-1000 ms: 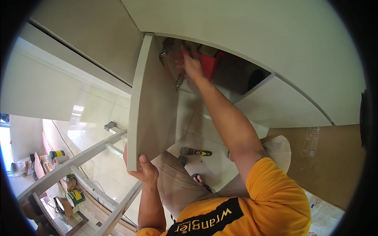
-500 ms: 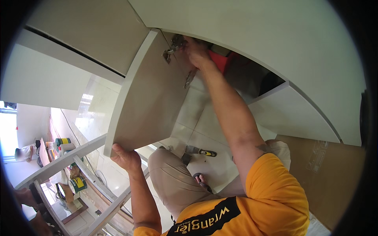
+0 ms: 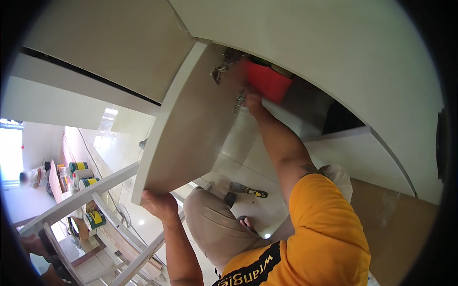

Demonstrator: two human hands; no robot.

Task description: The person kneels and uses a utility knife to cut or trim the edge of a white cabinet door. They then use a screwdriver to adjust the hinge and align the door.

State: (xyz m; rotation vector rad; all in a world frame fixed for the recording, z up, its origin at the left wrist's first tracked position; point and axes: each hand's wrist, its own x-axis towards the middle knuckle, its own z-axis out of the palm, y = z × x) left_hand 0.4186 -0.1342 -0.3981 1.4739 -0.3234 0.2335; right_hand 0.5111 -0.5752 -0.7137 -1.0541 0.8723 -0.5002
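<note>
A pale cabinet door [image 3: 191, 128] stands open at the left of a dark cabinet opening [image 3: 310, 102]. The left hand [image 3: 161, 206] grips its near corner; the right hand [image 3: 253, 101] is at the nearer metal hinge [image 3: 238, 102], whether gripping cannot be told. Beyond is something red [image 3: 271, 82]; near left, a ladder [image 3: 78, 196].

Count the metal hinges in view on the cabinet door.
2: the upper hinge is near the top of the cabinet door in the picture; the lower hinge is below it, by the right hand. Others may be hidden.
</note>
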